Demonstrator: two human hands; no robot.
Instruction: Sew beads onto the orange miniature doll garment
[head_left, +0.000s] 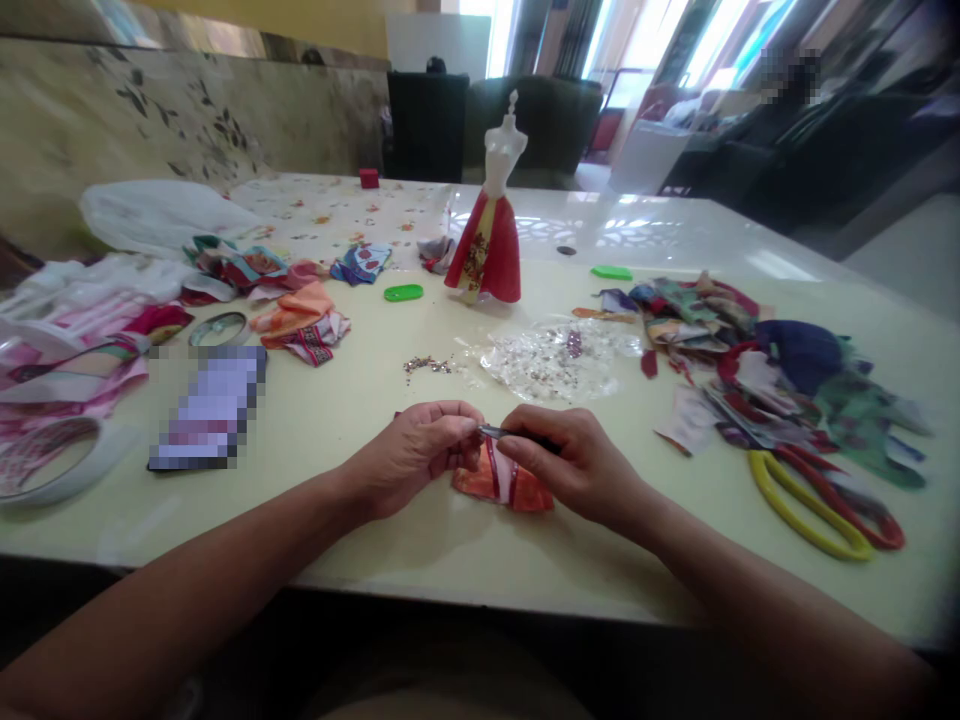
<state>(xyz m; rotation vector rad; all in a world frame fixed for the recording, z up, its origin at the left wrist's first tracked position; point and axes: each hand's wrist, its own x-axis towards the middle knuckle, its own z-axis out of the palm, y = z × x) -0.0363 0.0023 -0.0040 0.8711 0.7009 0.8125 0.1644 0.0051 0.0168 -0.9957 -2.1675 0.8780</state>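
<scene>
My right hand (581,462) is closed around a slim dark metal tool that looks like tweezers (491,433), its tip pointing left. The fingertips of my left hand (409,455) are pinched together at that tip; whatever they hold is too small to make out. Under both hands lies an orange-red fabric piece (536,494) with a pale middle strip and dark red trim. Just beyond them is a scatter of tiny beads or rhinestones (429,366). A crumpled clear plastic sheet (525,360) with more sparkling bits spreads to its right.
A small white dress form (504,160) in a red and gold skirt stands behind. Fabric scraps (697,320) and yellow-and-red-handled scissors (810,510) lie right. Left are a phone (214,405), tape rolls (56,460) and cloth pieces (300,315). Two green trays (403,293) sit farther back.
</scene>
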